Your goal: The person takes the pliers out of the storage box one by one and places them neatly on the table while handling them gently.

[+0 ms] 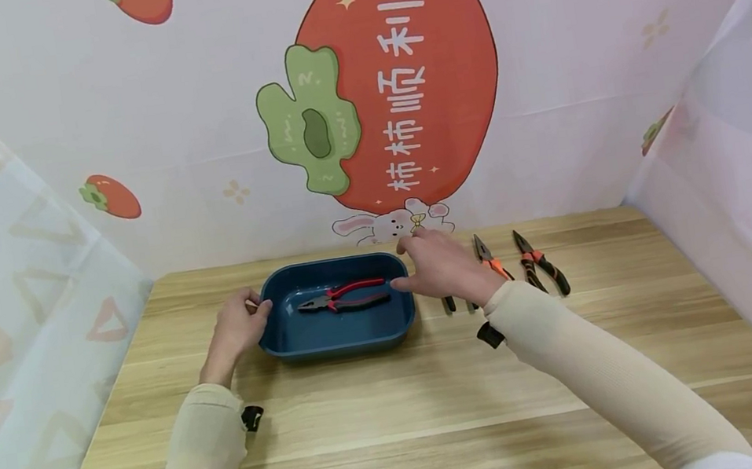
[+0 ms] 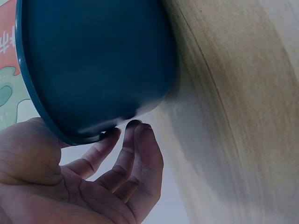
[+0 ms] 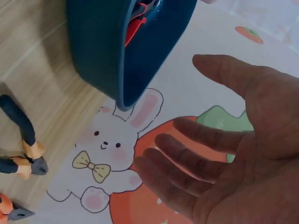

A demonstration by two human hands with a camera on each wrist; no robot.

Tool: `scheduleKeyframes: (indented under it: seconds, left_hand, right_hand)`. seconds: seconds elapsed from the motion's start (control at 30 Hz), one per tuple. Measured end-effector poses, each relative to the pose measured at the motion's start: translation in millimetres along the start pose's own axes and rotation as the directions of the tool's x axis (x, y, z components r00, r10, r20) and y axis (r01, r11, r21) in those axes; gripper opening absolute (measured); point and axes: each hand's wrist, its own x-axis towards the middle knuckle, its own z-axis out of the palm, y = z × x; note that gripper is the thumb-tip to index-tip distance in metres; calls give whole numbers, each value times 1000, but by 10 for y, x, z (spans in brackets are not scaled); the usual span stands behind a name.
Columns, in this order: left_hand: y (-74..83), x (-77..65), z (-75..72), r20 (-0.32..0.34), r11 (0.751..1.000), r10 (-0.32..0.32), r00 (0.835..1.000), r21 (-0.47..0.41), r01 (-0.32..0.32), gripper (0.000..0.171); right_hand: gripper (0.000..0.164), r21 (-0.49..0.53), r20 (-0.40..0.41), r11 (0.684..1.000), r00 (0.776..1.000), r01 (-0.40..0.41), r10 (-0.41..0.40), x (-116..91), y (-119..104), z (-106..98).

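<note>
A deep blue rectangular tray point(image 1: 334, 348) rests on the wooden table. Inside it lie combination pliers point(image 1: 342, 301) with red and black handles, jaws to the left. My left hand point(image 1: 240, 325) grips the tray's left end, thumb over the rim and fingers against the outer wall. In the left wrist view, the fingertips point(image 2: 135, 125) curl up by that wall. My right hand point(image 1: 440, 264) hovers beside the tray's right end, fingers spread and holding nothing. The right wrist view shows its palm point(image 3: 224, 154) apart from the tray.
Right of the tray, long-nose pliers point(image 1: 485, 252) with orange handles and another pair of pliers point(image 1: 538, 261) with black-and-orange handles lie on the table. Dark-handled pliers point(image 3: 28, 140) are partly behind my right hand in the head view. A printed cloth backdrop point(image 1: 547, 125) rises behind the table.
</note>
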Motion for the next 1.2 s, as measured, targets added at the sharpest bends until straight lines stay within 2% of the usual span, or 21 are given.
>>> scheduleKeyframes:
  seconds: [0.67, 1.2]
  left_hand:
    - [-5, 18, 7, 9, 1000, -13, 1000, -4, 13, 19]
    - [9, 0, 0, 10, 1000, -22, 1000, -17, 22, 20]
  right_hand:
    - [66, -70, 75, 992, 992, 106, -100, 261, -255, 94]
    - [78, -49, 191, 989, 973, 137, -126, 471, -406, 215]
